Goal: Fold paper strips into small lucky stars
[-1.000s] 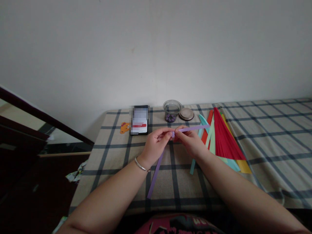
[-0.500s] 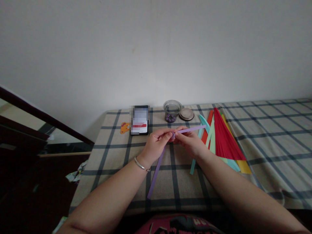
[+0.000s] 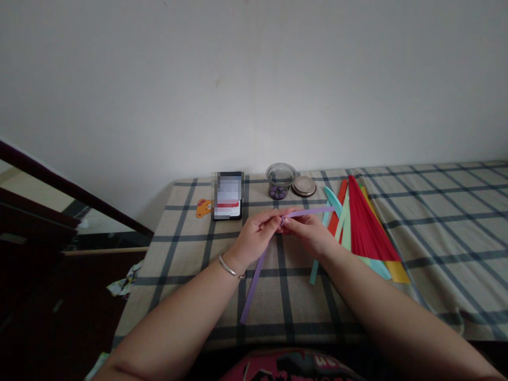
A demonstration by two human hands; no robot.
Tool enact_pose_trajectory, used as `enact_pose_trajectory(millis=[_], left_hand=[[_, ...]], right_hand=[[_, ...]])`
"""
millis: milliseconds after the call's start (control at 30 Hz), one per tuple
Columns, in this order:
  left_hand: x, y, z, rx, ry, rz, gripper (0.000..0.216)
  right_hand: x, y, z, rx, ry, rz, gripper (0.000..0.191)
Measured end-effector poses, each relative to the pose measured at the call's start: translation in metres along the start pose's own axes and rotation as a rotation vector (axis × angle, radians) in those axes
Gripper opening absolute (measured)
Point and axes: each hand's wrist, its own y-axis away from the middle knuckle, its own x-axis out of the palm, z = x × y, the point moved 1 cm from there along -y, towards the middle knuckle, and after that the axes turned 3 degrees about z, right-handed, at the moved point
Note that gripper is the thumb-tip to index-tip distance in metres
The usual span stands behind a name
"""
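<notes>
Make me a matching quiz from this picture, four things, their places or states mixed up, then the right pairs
1. purple strip
2. round lid
3. deep red strips
4. phone

A. near the bear cutout
B. held by left hand and right hand
C. fanned out in a wedge
D. right of the clear cup

Pairs: 1-B, 2-D, 3-C, 4-A

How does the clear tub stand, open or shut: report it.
Open: the clear tub is uncovered, purple pieces inside, a round lid beside it.
</notes>
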Motion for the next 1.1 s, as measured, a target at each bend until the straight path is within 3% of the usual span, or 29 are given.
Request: enact_pose_trajectory(millis=[233, 600, 1100], left_hand=[[-0.0021, 0.0006, 0.0003, 0.050, -0.128, -0.159, 0.022], [0.0008, 0.0029, -0.0045, 0.076, -0.216, -0.111, 0.020], [-0.0019, 0.0005, 0.0037, 0.034, -0.178, -0.179, 0.021]], right_hand=[[0.0004, 0.0001, 0.0008, 0.000, 0.047, -0.067, 0.030], [-0.0072, -0.0022, -0.0023, -0.093, 0.187, -0.150, 0.022], [-0.0072, -0.0027, -0.0007, -0.117, 0.270, -0.201, 0.025]])
